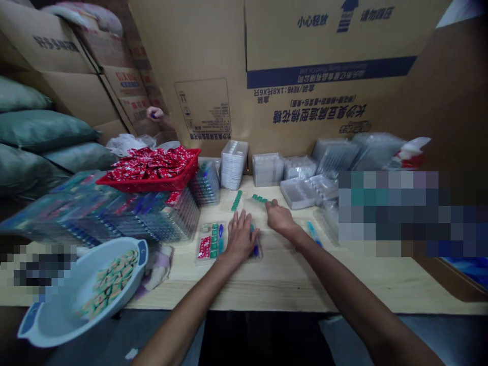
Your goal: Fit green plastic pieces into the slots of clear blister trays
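Note:
My left hand (241, 237) lies flat, fingers stretched out, on a clear plastic tray (206, 243) that holds a red packet, green pieces and a blue pen-like piece. My right hand (279, 217) rests on the wooden table (290, 279) just right of it, fingers curled toward a short row of green pieces (260, 199). A second row of green pieces (237, 200) lies a little further back. Whether the right fingers hold anything is not visible.
Stacks of filled trays (152, 213) and a red basket of red packets (152, 170) stand at left. A pale basin (82, 292) with small packets sits at front left. Empty clear trays (305, 188) line the back. Another person's hand (154, 113) shows by the cardboard boxes.

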The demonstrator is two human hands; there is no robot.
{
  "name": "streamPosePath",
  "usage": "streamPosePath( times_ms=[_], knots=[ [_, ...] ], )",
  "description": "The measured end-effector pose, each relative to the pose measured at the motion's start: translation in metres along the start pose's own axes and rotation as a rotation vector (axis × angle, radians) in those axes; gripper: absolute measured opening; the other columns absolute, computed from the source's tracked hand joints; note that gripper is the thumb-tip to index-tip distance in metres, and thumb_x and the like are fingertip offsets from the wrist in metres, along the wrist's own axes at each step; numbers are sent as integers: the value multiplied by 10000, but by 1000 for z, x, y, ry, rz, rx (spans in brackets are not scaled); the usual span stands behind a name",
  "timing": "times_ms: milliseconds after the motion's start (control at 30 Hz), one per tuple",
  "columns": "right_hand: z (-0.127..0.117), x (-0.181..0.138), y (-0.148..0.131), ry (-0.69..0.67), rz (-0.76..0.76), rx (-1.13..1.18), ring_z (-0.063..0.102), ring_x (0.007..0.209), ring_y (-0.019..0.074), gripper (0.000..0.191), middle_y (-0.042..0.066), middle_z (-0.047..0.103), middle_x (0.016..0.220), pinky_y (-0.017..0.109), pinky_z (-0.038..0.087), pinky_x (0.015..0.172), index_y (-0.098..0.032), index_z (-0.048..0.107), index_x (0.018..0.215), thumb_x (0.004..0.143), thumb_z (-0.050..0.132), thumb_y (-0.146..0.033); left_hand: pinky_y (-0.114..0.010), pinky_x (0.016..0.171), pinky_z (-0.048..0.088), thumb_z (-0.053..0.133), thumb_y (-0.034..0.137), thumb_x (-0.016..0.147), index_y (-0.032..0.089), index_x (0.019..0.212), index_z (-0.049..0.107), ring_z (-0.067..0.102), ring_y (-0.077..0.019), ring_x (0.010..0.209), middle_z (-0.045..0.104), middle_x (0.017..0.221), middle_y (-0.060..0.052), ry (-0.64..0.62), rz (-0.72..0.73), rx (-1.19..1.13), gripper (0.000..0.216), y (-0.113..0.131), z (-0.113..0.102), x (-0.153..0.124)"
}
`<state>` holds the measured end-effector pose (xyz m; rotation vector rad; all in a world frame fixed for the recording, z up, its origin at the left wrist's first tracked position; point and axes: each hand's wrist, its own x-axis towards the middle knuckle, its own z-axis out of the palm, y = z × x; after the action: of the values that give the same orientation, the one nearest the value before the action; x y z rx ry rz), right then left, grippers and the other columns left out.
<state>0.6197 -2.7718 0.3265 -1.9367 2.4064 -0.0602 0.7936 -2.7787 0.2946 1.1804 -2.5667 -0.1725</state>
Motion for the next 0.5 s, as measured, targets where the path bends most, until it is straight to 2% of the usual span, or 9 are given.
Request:
streamPosePath(
  times_ms=[67, 100, 200, 267, 333, 400, 500],
  knots=[
    [-17, -5, 2, 25, -17, -2, 647, 1010, 263, 420, 198, 534, 1226, 352, 487, 837, -128, 478, 1291, 877, 417, -89, -482, 1181, 225, 438, 250, 949, 100, 1444, 412, 181, -313, 1497, 339, 1571, -172, 108, 99, 39, 518, 3, -11, 25],
    [-27, -8, 3, 32, -26, -3, 641, 1022, 262, 417, 190, 537, 1219, 344, 482, 839, -134, 472, 1291, 878, 425, -93, -476, 1184, 216, 460, 197, 925, 101, 1430, 426, 213, -311, 1487, 369, 1555, -169, 117, 147, 50, 515, 6, -17, 38],
    [-58, -20, 12, 53, -83, 25, 630, 1016, 245, 386, 171, 569, 1188, 308, 460, 839, -139, 496, 1256, 873, 458, -103, -448, 1146, 280, 449, 121, 903, 118, 1316, 527, 410, -293, 1378, 544, 1402, -163, 65, 218, 20, 420, 18, -30, 69],
    [-77, -30, 25, 139, -120, 96, 622, 999, 237, 318, 162, 601, 1147, 300, 446, 852, -124, 537, 1196, 892, 445, -122, -409, 1066, 372, 406, 123, 924, 162, 1181, 600, 557, -255, 1214, 655, 1213, -128, 41, 218, -77, 324, 27, -35, 80],
    [-89, -41, 45, 306, -114, 202, 608, 1022, 240, 305, 154, 613, 1160, 315, 438, 889, -118, 546, 1191, 915, 423, -157, -366, 971, 440, 420, 153, 930, 199, 1061, 625, 631, -218, 1042, 696, 1050, -83, 57, 178, -258, 248, 37, -37, 83],
    [-91, -52, 69, 447, -22, 303, 608, 1029, 246, 349, 142, 629, 1168, 340, 441, 909, -121, 527, 1244, 921, 414, -190, -328, 880, 485, 485, 171, 904, 204, 995, 618, 655, -188, 910, 699, 930, -48, 84, 89, -541, 165, 49, -34, 81],
    [-66, -67, 101, 461, 170, 420, 640, 937, 245, 390, 117, 690, 1050, 355, 468, 861, -133, 533, 1283, 933, 399, -241, -278, 725, 523, 539, 152, 862, 170, 985, 582, 656, -146, 723, 667, 769, -17, 6, -129, -1071, 131, 75, -18, 74]
  ],
)
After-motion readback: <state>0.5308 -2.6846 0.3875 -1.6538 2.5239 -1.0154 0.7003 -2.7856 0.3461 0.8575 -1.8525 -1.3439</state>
